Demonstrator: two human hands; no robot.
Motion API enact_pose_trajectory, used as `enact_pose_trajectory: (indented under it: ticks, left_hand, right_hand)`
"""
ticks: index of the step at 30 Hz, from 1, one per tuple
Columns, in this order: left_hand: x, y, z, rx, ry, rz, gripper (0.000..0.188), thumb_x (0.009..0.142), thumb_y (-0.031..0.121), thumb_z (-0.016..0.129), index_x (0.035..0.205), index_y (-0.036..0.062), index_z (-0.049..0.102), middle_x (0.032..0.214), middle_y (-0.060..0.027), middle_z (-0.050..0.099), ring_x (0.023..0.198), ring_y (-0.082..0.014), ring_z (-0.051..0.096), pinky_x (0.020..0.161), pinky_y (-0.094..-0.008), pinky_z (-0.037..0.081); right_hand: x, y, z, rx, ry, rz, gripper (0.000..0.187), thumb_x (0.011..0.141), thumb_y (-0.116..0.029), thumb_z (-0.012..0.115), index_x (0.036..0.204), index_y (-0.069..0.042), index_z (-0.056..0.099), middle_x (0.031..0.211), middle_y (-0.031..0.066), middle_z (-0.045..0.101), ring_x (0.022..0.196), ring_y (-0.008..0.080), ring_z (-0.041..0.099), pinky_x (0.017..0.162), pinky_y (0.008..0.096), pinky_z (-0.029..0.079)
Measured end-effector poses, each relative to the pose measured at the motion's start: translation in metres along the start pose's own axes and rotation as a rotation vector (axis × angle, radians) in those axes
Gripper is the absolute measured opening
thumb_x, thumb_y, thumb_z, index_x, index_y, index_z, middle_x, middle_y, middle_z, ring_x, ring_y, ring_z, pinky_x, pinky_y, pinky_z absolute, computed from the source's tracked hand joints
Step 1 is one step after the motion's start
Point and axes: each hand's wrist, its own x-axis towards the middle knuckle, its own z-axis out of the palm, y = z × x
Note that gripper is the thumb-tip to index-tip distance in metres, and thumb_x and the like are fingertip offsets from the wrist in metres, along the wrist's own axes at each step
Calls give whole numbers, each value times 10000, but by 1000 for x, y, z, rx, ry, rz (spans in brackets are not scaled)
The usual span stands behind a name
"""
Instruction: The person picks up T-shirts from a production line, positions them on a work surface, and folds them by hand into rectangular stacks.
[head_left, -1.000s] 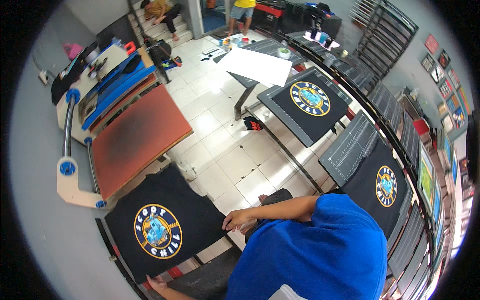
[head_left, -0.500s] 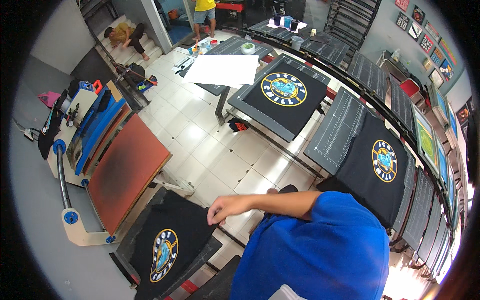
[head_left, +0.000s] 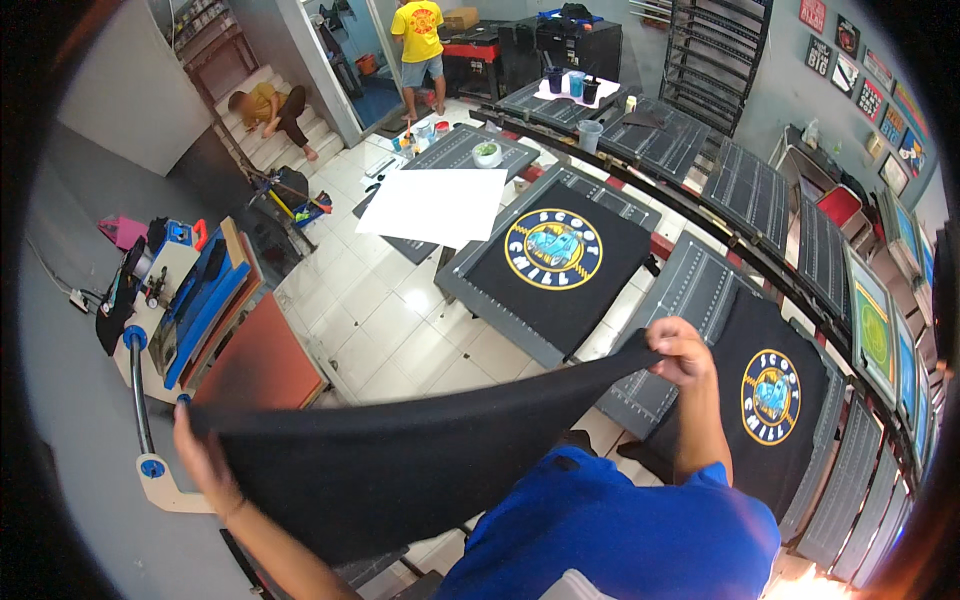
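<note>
A black T-shirt (head_left: 400, 460) hangs stretched between my two hands, above the floor and in front of my blue-shirted chest. My left hand (head_left: 200, 455) grips its left end near the heat press. Its right corner is pinched in my right hand (head_left: 680, 352), raised over a grey platen. Another black T-shirt with a round blue and yellow print (head_left: 555, 255) lies flat on a platen behind. A third printed black shirt (head_left: 770, 400) lies on the platen to my right.
A heat press with an orange-brown bed (head_left: 255, 360) and blue top stands at left. Grey platens (head_left: 690, 290) and screen frames (head_left: 870, 330) curve round the right. A white sheet (head_left: 435, 205) covers a far platen. One person stands at the back, another sits on steps.
The black shirt that lay on the platen at my lower left has been lifted and now hangs spread between both hands. My view has turned slightly.
</note>
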Motion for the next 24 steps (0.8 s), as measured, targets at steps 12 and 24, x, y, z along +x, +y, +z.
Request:
enact_pose_trajectory:
  ticks: [12, 24]
  left_hand:
    - [31, -114, 490, -184, -910, -362, 386, 1004, 351, 546, 1140, -10, 567, 1084, -152, 621, 1017, -261, 625, 890, -407, 518]
    - [24, -305, 531, -94, -1122, -670, 410, 990, 382, 565, 1170, 14, 588, 1033, -107, 652, 861, -222, 660, 776, -374, 578]
  right_hand:
    - [-38, -217, -128, -256, 833, -776, 219, 953, -156, 624, 1099, 7, 635, 880, 39, 647, 728, 93, 599, 680, 213, 514]
    - [-103, -1, -79, -486, 1212, -350, 111, 913, -144, 612, 918, -35, 630, 945, 55, 601, 727, 120, 562, 590, 256, 463]
